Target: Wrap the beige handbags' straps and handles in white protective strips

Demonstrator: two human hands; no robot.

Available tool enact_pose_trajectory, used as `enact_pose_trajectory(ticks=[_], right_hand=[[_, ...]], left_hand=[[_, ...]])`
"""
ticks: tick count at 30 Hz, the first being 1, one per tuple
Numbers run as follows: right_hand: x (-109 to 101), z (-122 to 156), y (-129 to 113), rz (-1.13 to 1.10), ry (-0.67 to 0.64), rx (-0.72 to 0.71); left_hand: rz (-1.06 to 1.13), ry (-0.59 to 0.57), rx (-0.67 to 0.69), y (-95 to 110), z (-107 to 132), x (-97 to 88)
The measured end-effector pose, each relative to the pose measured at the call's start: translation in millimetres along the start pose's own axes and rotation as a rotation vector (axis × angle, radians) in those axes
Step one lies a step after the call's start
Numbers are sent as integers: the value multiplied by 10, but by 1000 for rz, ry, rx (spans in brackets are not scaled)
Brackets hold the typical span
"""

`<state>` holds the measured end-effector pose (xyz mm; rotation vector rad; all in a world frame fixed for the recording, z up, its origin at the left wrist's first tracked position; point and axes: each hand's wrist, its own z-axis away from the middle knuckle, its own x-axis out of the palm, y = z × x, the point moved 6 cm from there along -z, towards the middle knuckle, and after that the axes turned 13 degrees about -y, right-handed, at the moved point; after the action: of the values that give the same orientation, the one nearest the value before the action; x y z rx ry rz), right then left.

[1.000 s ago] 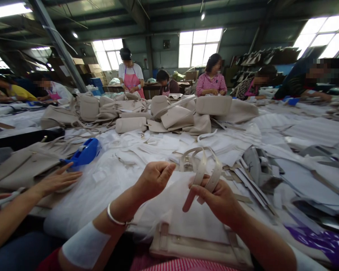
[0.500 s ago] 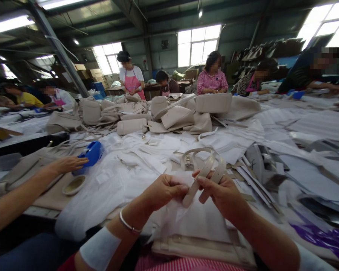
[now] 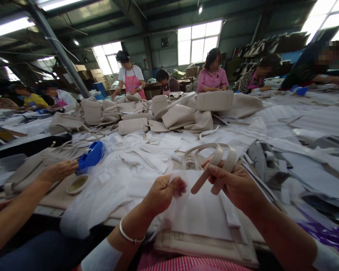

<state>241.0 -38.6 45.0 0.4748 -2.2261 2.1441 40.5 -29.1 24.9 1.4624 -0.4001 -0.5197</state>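
My right hand is closed around the two doubled ends of a beige bag strap that loops up over the table. My left hand pinches the edge of a thin white wrapping sheet. That sheet lies over a beige handbag resting at the table edge in front of me. A silver bangle sits on my left wrist.
A co-worker's hand at the left rests on beige bag pieces beside a blue tape dispenser and a small round dish. A heap of beige handbags fills the table's middle. Several people work along the far side. White paper covers the table.
My right hand has lifted the strap ends up and to the right. My left hand has closed on the white sheet. The co-worker's hand drew back from the blue dispenser.
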Motion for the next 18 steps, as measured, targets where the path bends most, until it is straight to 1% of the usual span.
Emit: enact_pose_trajectory(ticks=[3,4,6,8,11,14,16,18], right_hand=[[210,47,151,75,-181,112],[289,66,192,100,-242,118],[424,93,239,137,-334,87],[500,96,260,160,-377,63],[500,74,256,148,-352,58],[451,62,240,159,-301,57],[423,64,248,185,-268,61],[405,68,267,196,-240,58]], left_hand=[[-16,52,13,7,-4,-16],[-33,55,27,19,-12,-13],[-75,45,72,61,-30,11],[-101,35,107,103,-38,38],[-54,43,80,90,-30,31],[86,106,31,6,-1,-66],[165,146,38,-43,15,-138],[218,150,49,-77,17,-171]])
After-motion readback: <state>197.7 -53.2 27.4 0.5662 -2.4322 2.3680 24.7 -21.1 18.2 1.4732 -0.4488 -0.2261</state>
